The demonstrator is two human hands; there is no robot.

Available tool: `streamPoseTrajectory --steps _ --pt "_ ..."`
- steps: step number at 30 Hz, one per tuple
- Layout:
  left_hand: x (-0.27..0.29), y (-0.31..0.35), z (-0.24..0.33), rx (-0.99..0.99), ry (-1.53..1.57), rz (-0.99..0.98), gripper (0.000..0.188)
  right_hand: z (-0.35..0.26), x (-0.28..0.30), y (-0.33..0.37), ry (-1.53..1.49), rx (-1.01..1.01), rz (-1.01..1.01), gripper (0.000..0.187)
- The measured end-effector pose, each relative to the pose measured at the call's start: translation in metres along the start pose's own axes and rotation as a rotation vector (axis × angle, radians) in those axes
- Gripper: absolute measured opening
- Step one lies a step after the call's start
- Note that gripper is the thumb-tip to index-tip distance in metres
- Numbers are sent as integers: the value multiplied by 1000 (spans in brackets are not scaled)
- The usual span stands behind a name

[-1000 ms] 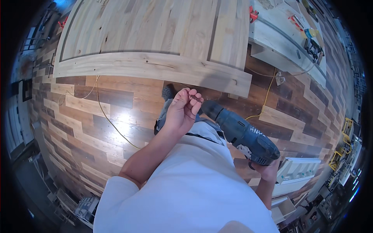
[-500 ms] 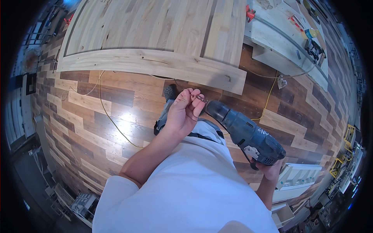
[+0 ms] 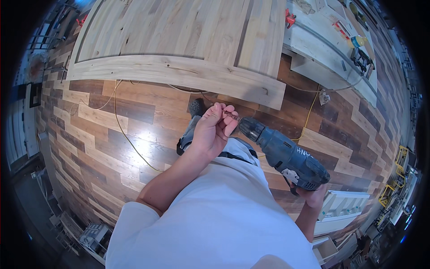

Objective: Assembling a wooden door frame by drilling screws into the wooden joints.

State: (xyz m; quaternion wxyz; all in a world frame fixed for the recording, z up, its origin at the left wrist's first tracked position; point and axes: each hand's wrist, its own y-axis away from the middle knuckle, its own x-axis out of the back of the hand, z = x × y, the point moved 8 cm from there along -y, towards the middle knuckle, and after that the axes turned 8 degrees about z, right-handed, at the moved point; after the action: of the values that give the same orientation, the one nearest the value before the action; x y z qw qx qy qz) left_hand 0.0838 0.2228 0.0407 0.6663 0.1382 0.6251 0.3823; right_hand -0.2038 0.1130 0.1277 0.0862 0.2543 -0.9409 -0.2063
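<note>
My right hand [image 3: 313,196] is wrapped round the handle of a dark blue power drill [image 3: 291,154], mostly hidden behind the drill's rear end. The drill slants up and to the left in front of my body, with its black chuck [image 3: 251,128] towards my left hand [image 3: 213,130]. Between the closed fingertips of that hand is a thin, coppery drill bit [image 3: 231,116], one end pointing at the chuck's nose. Whether the bit's end sits inside the chuck is too small to tell.
Ahead lies a large pale wooden panel [image 3: 179,65] with a framed edge. A white workbench [image 3: 331,58] at the far right carries a red clamp [image 3: 290,18] and a yellow-capped bottle [image 3: 357,41]. A yellow cord [image 3: 129,139] runs across the plank floor [image 3: 94,148].
The left hand and the drill's chuck have shifted very slightly to the right. Both hands keep their hold.
</note>
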Motion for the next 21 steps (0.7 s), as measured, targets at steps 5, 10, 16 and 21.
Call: streamPoseTrajectory --steps 5,10,16,21 --pt "10 -1 7 -61 -153 74 21 -18 -13 1 86 123 33 69" --pt "25 -8 -5 44 -41 164 20 -34 -32 5 347 307 -116 77" --pt "26 -41 -9 1 102 176 20 -10 -61 -4 193 -28 42 83" --pt "33 -69 -17 63 23 281 23 -34 -84 -19 302 13 43 81"
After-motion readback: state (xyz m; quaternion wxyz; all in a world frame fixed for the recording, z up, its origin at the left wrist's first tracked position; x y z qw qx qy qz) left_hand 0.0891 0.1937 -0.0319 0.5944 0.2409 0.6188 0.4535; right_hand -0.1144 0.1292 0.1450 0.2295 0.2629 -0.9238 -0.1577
